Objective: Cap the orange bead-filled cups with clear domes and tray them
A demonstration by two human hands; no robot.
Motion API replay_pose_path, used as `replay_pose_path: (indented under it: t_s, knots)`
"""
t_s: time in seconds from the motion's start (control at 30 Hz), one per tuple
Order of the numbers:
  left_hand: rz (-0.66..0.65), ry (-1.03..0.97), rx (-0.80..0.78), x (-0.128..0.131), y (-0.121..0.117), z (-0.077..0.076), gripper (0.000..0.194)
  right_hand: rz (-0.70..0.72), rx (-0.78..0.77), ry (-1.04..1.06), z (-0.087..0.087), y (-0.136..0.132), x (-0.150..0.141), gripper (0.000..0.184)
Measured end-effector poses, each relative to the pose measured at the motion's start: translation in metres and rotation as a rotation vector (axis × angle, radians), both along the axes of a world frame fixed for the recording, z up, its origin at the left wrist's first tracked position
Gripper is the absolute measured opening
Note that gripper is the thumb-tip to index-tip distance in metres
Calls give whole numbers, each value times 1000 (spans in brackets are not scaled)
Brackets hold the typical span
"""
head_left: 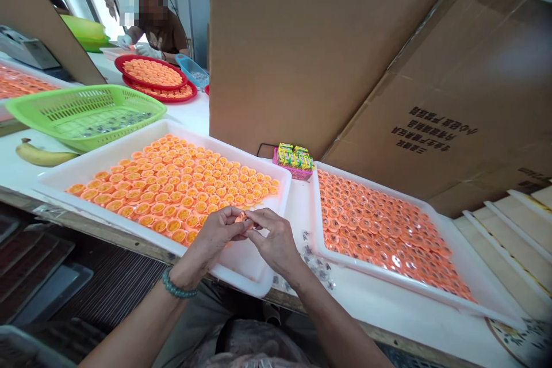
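Observation:
My left hand (214, 237) pinches a small round orange plastic piece (241, 217) between thumb and fingers, above the near right corner of a white tray. My right hand (276, 241) is closed at the same piece, its fingertips meeting those of the left; a tiny dark spot shows there, too small to name. Below and to the left, the white tray (280, 192) bears many orange pieces (172, 187) with yellow centres, laid in rows. Small clear-and-dark bits (319, 269) lie scattered on the table right of my hands.
A second white tray (317, 207) at the right bears orange pieces with dark centres. Behind stand a pink basket (297, 173) of yellow-green packets and tall cardboard (319, 57). Leftward are a green basket (38, 106), a banana (45, 155) and red trays (181, 98); a gloved co-worker (168, 34) sits beyond.

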State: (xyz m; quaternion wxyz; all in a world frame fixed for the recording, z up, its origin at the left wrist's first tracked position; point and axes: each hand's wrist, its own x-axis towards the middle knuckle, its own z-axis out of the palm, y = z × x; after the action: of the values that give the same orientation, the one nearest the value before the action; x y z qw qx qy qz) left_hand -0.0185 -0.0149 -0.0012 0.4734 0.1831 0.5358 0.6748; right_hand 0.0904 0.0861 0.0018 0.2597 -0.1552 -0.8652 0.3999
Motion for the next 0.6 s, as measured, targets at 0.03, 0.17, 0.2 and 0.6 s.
replay_pose_path:
  t_s: [0.03, 0.17, 0.2, 0.6]
  knots:
    - [7, -1, -4, 0, 0, 2, 29, -4, -21, 17, -1, -2, 0, 42]
    - [48, 9, 3, 2, -1, 9, 29, -24, -41, 66, -7, -10, 0, 43]
    - [56, 11, 9, 3, 0, 9, 29, -35, -17, 79, -8, -12, 1, 42]
    - [62, -7, 20, 2, 0, 3, 30, -69, 206, 67, -3, -9, 5, 35]
